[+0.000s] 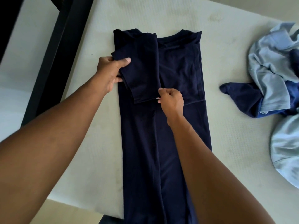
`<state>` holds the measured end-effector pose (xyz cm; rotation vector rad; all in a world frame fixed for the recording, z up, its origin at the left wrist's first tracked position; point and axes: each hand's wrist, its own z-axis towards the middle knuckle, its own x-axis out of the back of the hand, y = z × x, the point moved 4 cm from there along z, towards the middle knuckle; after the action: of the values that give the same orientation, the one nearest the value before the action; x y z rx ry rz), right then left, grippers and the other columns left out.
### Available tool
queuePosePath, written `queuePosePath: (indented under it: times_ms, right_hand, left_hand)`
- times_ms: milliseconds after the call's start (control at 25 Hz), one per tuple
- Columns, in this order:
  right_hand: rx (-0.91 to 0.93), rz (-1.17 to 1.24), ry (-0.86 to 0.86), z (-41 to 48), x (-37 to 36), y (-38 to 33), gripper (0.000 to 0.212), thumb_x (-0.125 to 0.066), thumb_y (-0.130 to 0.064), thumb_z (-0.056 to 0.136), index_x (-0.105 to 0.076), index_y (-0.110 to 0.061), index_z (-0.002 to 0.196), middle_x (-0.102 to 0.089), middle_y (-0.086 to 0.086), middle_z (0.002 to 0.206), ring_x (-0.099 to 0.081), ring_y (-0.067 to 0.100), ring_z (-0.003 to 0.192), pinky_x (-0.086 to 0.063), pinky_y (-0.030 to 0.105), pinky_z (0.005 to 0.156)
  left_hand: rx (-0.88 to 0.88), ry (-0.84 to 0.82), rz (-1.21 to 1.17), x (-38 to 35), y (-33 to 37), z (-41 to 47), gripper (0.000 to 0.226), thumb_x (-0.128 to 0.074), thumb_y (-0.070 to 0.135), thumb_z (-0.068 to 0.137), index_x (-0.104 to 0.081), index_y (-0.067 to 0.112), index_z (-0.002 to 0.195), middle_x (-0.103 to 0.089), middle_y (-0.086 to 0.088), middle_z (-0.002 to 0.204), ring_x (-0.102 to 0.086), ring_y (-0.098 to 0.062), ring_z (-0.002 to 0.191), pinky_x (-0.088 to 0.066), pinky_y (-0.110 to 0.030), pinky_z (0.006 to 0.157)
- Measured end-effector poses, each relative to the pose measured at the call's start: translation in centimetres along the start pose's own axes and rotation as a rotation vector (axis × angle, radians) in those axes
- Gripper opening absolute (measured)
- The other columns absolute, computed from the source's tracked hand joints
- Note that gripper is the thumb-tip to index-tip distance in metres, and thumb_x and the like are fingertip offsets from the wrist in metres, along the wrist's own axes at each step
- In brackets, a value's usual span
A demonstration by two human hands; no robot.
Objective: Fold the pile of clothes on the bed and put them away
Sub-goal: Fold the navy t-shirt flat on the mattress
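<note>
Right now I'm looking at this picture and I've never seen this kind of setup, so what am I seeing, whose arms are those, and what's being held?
It is one picture, from a camera worn on a person's head, looking down at their own bare arms; there is no machine. A navy shirt lies flat on the pale mattress, sides folded in. The left hand grips its sleeve, and the right hand pinches that sleeve's lower corner. A pile of light blue and navy clothes lies rumpled at the right.
</note>
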<state>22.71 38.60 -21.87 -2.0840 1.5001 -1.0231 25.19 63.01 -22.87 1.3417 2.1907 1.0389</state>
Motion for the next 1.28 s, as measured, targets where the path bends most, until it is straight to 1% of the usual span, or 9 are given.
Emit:
queuePosePath:
  times_ms: [160,320,400,520,600,720,880,1120,1280]
  right_hand:
    - [0.012,-0.026,-0.079,0.2,-0.2,0.1,0.014,-0.074,-0.023,0.091,-0.076,-0.012,0.099,-0.078,0.009,0.092,-0.075,0.022,0.086,-0.061,0.027,0.075]
    - [0.024,0.031,-0.060,0.1,-0.3,0.6,0.037,-0.063,-0.041,0.096,-0.070,-0.005,0.090,-0.069,0.000,0.080,-0.062,0.012,0.075,-0.054,0.026,0.069]
    - [-0.015,0.101,-0.021,0.3,-0.3,1.0,0.029,-0.050,-0.027,0.098,-0.072,-0.010,0.089,-0.074,-0.007,0.089,-0.068,0.012,0.084,-0.056,0.029,0.078]
    - [-0.001,0.083,0.014,0.2,0.1,1.3,0.031,-0.047,-0.004,0.092,-0.074,-0.017,0.102,-0.077,-0.005,0.097,-0.073,0.010,0.092,-0.060,0.031,0.087]
    - [0.095,-0.004,-0.010,-0.2,-0.1,1.4,0.030,-0.061,-0.004,0.088,-0.069,-0.017,0.114,-0.074,-0.006,0.102,-0.071,0.008,0.092,-0.061,0.030,0.085]
    - [0.350,-0.423,0.047,-0.7,-1.8,1.2,0.056,-0.083,-0.030,0.081,-0.054,-0.021,0.129,-0.063,-0.008,0.114,-0.064,0.009,0.093,-0.056,0.031,0.077]
    - [0.548,-0.625,0.269,-0.8,-1.9,0.1,0.025,-0.066,-0.020,0.089,-0.054,-0.020,0.111,-0.059,-0.003,0.101,-0.056,0.017,0.076,-0.045,0.035,0.061]
    - [0.394,-0.636,0.239,-0.2,-0.4,0.9,0.032,-0.061,-0.011,0.088,-0.064,-0.024,0.117,-0.059,-0.002,0.110,-0.052,0.013,0.083,-0.037,0.028,0.067]
    - [0.290,-0.422,0.250,-0.1,0.4,-0.9,0.028,-0.058,-0.038,0.096,-0.067,-0.023,0.118,-0.066,-0.014,0.096,-0.057,0.006,0.085,-0.046,0.030,0.079]
  left_hand:
    - [0.145,0.027,0.084,-0.6,-3.3,-3.3,0.055,-0.090,0.023,0.078,-0.066,-0.002,0.121,-0.076,-0.011,0.105,-0.076,-0.026,0.091,-0.065,-0.041,0.079]
    - [0.195,0.026,0.138,-1.3,-5.7,-5.5,0.025,-0.085,0.014,0.083,-0.065,0.007,0.096,-0.073,-0.014,0.107,-0.074,-0.027,0.088,-0.065,-0.040,0.070]
    - [0.144,0.059,-0.005,-1.3,-5.7,-5.9,0.013,-0.070,0.013,0.096,-0.065,0.005,0.105,-0.073,-0.015,0.112,-0.077,-0.032,0.089,-0.065,-0.042,0.071]
    - [0.150,0.052,-0.033,-1.2,-6.1,-6.1,0.026,-0.055,0.015,0.105,-0.054,0.006,0.129,-0.070,-0.016,0.116,-0.078,-0.035,0.081,-0.065,-0.044,0.071]
    - [0.136,0.044,0.005,-1.2,-6.2,-6.1,0.033,-0.063,0.018,0.102,-0.053,0.005,0.131,-0.070,-0.014,0.117,-0.078,-0.034,0.079,-0.065,-0.042,0.069]
    - [0.087,0.037,0.035,-1.3,-5.8,-6.2,0.036,-0.072,0.016,0.095,-0.058,0.006,0.128,-0.074,-0.014,0.111,-0.078,-0.031,0.077,-0.064,-0.037,0.066]
    - [0.039,0.042,-0.037,-1.5,-5.3,-7.4,0.033,-0.073,0.009,0.092,-0.061,0.008,0.122,-0.076,-0.011,0.103,-0.078,-0.032,0.078,-0.064,-0.035,0.066]
    - [0.278,-0.050,0.142,-1.1,-6.4,-8.6,0.020,-0.073,0.013,0.094,-0.060,0.002,0.105,-0.079,-0.017,0.089,-0.078,-0.032,0.076,-0.066,-0.041,0.071]
    - [0.313,-0.092,0.509,0.4,-4.5,-6.9,0.029,-0.070,0.033,0.097,-0.069,0.004,0.095,-0.078,-0.011,0.076,-0.077,-0.028,0.068,-0.063,-0.034,0.063]
